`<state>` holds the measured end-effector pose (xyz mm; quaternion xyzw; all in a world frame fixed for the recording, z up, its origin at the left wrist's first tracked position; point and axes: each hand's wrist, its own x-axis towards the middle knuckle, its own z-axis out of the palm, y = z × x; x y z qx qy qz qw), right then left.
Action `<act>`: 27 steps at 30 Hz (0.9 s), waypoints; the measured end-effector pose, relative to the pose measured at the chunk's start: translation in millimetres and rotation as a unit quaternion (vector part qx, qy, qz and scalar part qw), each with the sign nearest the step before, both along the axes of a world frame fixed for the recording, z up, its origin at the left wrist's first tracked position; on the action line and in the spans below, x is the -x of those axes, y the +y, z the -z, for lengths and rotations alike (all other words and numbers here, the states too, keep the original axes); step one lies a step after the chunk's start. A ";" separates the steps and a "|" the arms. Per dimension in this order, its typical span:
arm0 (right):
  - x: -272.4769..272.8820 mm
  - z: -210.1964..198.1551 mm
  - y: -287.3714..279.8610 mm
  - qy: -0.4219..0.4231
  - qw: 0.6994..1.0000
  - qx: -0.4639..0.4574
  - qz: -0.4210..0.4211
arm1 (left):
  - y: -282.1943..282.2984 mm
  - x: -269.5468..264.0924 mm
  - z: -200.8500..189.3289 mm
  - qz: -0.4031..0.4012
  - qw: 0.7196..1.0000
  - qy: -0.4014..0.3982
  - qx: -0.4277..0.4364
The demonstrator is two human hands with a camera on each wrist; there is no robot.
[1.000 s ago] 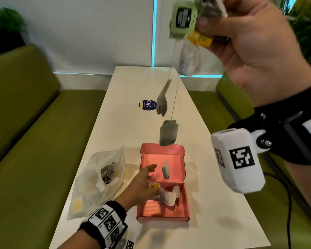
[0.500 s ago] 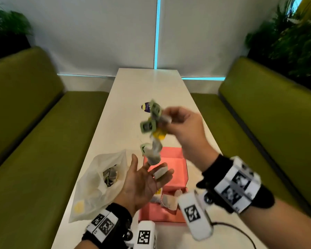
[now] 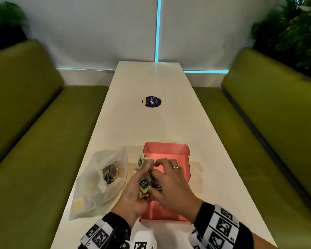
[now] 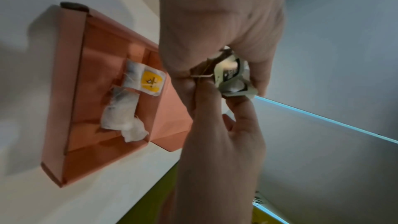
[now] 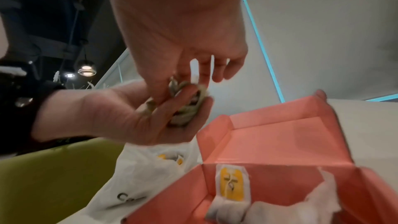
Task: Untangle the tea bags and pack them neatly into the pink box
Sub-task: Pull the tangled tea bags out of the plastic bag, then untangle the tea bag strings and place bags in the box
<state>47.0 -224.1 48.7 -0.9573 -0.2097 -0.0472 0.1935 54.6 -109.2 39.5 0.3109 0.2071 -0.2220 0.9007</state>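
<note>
A crumpled bundle of tea bags point(image 3: 144, 184) with green tags and tangled strings sits between both hands, just above the left edge of the open pink box point(image 3: 166, 150). My left hand point(image 3: 136, 184) cups it from below with fingers curled round it. From the right, my right hand point(image 3: 166, 178) pinches into the bundle point(image 5: 187, 108) with thumb and fingertips. In the left wrist view a string crosses the bundle point(image 4: 232, 76). A few white tea bags point(image 4: 125, 110) and a yellow tag point(image 4: 151, 81) lie in the box's tray point(image 4: 71, 91).
A translucent plastic bag point(image 3: 104, 177) holding more tea bags lies left of the box on the long white table point(image 3: 151, 126). A round dark sticker point(image 3: 151, 101) sits farther up the table. Green benches point(image 3: 34, 141) flank both sides.
My right hand came down from head height, gathering the dangling tea bags into my left palm. Both hands now hold the bundle low over the box.
</note>
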 end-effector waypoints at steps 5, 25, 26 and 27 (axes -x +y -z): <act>-1.2 -0.1 -25.2 0.177 0.972 -0.142 -0.061 | 7.8 0.9 22.0 0.012 0.992 0.077 -0.101; 2.9 45.5 -48.2 0.125 0.992 -0.014 0.028 | 16.9 18.7 31.8 0.038 0.924 0.001 -0.381; -3.0 46.7 -42.9 0.104 0.993 -0.024 0.041 | 17.7 19.9 31.1 0.040 0.924 -0.003 -0.380; -8.9 47.0 -36.7 0.090 0.994 -0.027 0.051 | 18.7 21.4 30.7 0.043 0.924 -0.009 -0.379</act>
